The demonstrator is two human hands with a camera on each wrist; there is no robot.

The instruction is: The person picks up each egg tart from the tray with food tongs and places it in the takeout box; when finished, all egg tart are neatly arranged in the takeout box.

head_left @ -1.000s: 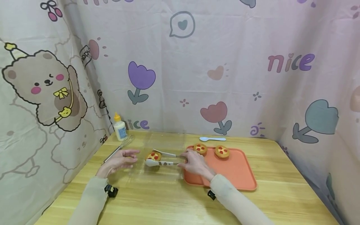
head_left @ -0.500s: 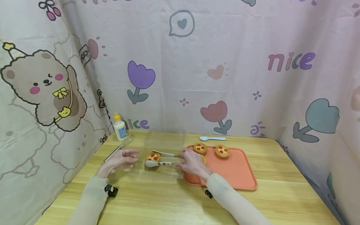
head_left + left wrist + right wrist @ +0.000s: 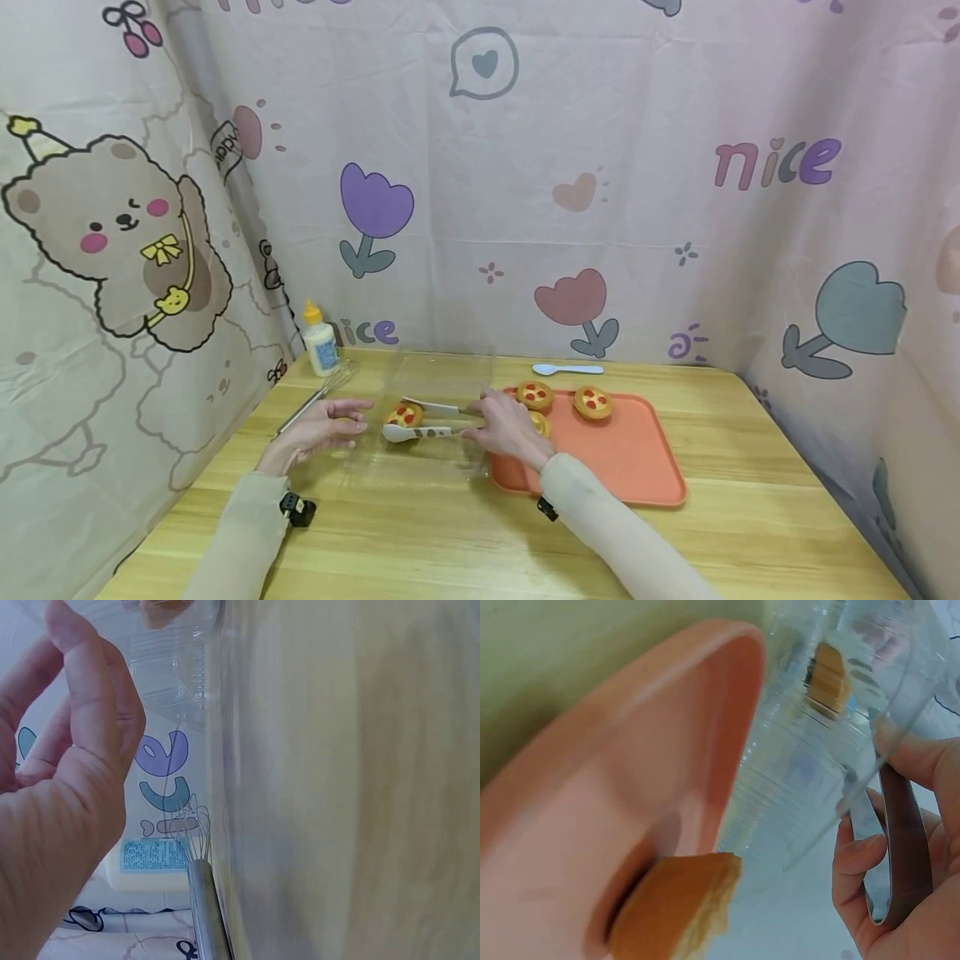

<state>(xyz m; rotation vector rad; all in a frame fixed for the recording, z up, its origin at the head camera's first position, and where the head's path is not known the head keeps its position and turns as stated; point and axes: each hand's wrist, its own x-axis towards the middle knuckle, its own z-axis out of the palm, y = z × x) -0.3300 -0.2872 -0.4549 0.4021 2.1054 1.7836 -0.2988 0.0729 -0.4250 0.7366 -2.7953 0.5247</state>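
Observation:
My right hand grips a pair of metal tongs with pale, spotted tips. Between those tips sits a small toy pizza tart with red toppings, inside a clear plastic box whose lid stands raised at the back. In the right wrist view, fingers and thumb close round the tongs' handle, and the tart shows through the plastic wall. My left hand hovers at the box's left side, fingers loosely bent, holding nothing.
An orange tray lies right of the box, bearing tarts near its back and left edges. A whisk and a glue bottle stand at back left. A pale blue spoon lies behind the tray.
My right hand has shifted slightly left with the tongs, and the tart between the tips has moved left too. Another tart on the tray has come into view behind my wrist. My left hand stays put.

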